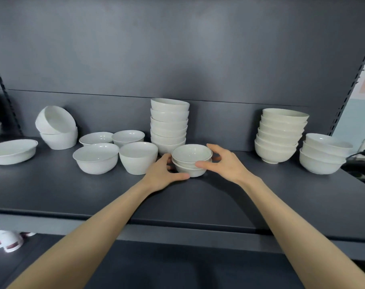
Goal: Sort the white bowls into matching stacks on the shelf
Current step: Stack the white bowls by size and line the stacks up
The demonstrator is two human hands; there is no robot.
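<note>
- On the dark grey metal shelf [198, 197], near its middle, sits a small stack of two glossy white ceramic bowls [191, 161], each with a thin dark line at the rim; the upper one is nested in the lower.
- The left hand [167, 172] grips the lower bowl, with its thumb curled along the front of the base and its fingers wrapped round the left side.
- The right hand [224, 163] holds the upper bowl, thumb pressed to the front of the rim and fingers curved round the far right side.
- Just behind this pair, touching or nearly so, rises a tall stack of plain white deep bowls [169, 126].
- To the left stand a single white tapered bowl [138, 158], a wide white rounded bowl [96, 158] and two shallow white bowls [112, 138] behind them.
- Further left, two deep white bowls [57, 130] are piled, the upper one tilted on its side, and a broad white shallow dish [12, 151] lies at the edge.
- To the right, well apart, are a tall stack of wide white footed bowls [279, 136] and a short stack of three white bowls [323, 156].
- Below, on the lower level, white cups with red bands [7, 243] lie upside down.
</note>
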